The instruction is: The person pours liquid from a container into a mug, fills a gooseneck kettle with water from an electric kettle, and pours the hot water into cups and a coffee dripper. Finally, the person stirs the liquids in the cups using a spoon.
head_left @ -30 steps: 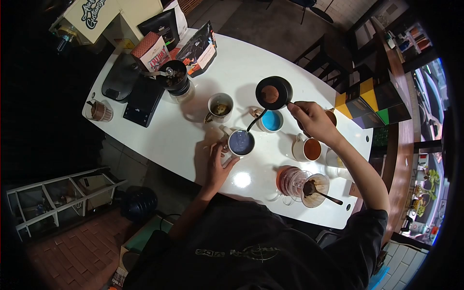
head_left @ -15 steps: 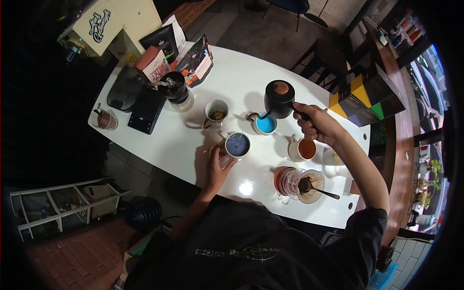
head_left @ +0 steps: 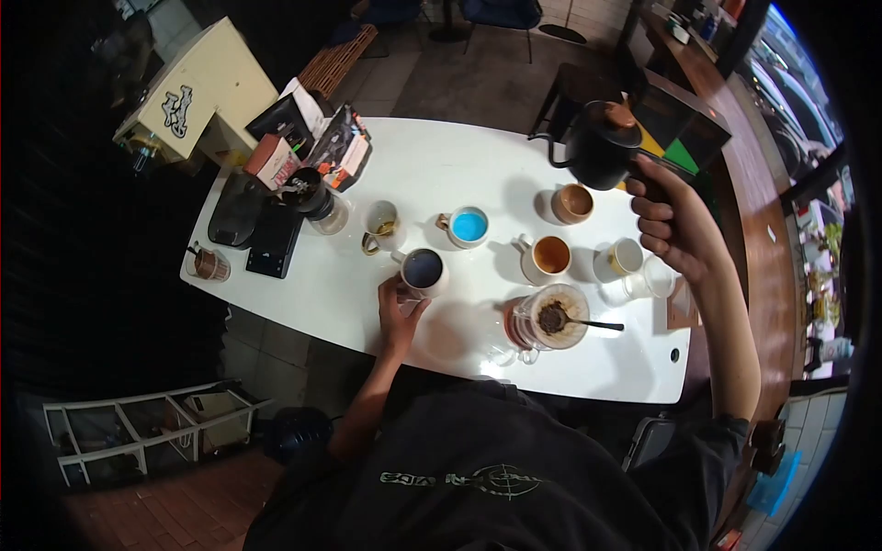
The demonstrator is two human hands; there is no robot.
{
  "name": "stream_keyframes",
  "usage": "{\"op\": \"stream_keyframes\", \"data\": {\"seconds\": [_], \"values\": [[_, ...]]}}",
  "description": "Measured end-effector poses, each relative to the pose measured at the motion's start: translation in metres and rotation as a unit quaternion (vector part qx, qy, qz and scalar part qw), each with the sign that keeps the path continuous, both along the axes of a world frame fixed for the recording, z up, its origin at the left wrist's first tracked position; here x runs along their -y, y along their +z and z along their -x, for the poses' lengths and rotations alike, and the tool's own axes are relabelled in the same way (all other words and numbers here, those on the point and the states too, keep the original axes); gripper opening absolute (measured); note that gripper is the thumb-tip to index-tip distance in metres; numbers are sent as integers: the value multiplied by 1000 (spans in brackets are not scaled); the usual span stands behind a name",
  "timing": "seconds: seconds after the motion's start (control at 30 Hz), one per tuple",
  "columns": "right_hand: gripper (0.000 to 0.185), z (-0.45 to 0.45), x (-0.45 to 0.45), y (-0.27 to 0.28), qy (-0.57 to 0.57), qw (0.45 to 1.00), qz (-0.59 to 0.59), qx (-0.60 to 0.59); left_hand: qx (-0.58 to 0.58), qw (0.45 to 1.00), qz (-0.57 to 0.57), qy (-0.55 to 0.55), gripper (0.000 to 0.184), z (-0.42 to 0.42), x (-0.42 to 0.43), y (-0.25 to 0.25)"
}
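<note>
My left hand (head_left: pixel 401 310) is closed round the near-left side of a white mug (head_left: pixel 424 271) that holds dark blue liquid. My right hand (head_left: pixel 678 225) grips the handle of a black gooseneck kettle (head_left: pixel 597 151), raised over the far right of the table, its spout pointing left. Behind the mug stands a white cup of bright blue liquid (head_left: pixel 469 226). Farther left, a cup with a little brownish liquid (head_left: pixel 382 226) sits on the table. Below the kettle are a brown cup (head_left: pixel 573 203) and a white cup of amber liquid (head_left: pixel 549 257).
A glass coffee server topped by a dripper (head_left: pixel 558 317) with grounds and a spoon stands near the front edge. Another cup (head_left: pixel 625 258) is at right. A hand grinder (head_left: pixel 310 195), black scale (head_left: pixel 274 241), coffee bags (head_left: pixel 338 147) and a small glass (head_left: pixel 209 265) occupy the left.
My right hand has carried the kettle right and away from the bright blue cup. My left hand still holds the mug, now farther left in view. The camera view has shifted.
</note>
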State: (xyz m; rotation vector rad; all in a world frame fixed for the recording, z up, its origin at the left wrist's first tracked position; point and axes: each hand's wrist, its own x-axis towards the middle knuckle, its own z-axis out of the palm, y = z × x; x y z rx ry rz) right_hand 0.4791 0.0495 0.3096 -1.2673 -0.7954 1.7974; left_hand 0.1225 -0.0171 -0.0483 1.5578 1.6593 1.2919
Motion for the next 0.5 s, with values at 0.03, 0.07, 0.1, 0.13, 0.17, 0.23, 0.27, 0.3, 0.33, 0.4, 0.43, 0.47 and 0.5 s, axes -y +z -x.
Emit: {"op": "stream_keyframes", "data": {"seconds": [0.03,0.07,0.1,0.13,0.17,0.23,0.27,0.3,0.33,0.4,0.43,0.47,0.5], "values": [[31,-13,12,4,-14,1000,-8,3,-2,1000,0,-9,76,-5,3,4],[31,-26,25,7,-22,1000,-9,-12,-78,996,-14,31,78,-12,6,10],[31,-38,39,9,-29,999,-16,-25,-153,985,-28,72,81,-19,10,19],[32,-48,53,11,-51,998,-21,-16,-235,969,-1,74,86,-21,17,30],[32,-57,66,10,-71,997,-26,-8,-237,969,0,68,86,-22,24,48],[32,-82,89,-1,-86,995,-45,-12,-305,938,166,-8,83,-22,36,90],[33,-94,101,-7,-95,993,-65,-13,-337,907,248,-44,83,-21,41,112],[33,-103,113,-11,-99,993,-63,-17,-342,905,248,-47,83,-21,47,135],[32,-111,124,-15,-129,989,-68,12,-280,908,281,-136,71,-21,54,159],[32,-129,147,-24,-173,981,-65,61,-215,897,316,-221,60,-32,68,194],[32,-136,157,-30,-173,981,-60,58,-139,877,342,-307,51,-39,74,207],[32,-143,167,-36,-204,974,-64,71,-59,843,365,-390,41,-47,80,218],[31,-151,177,-43,-235,966,-68,85,-60,841,370,-390,41,-59,85,227]]}}
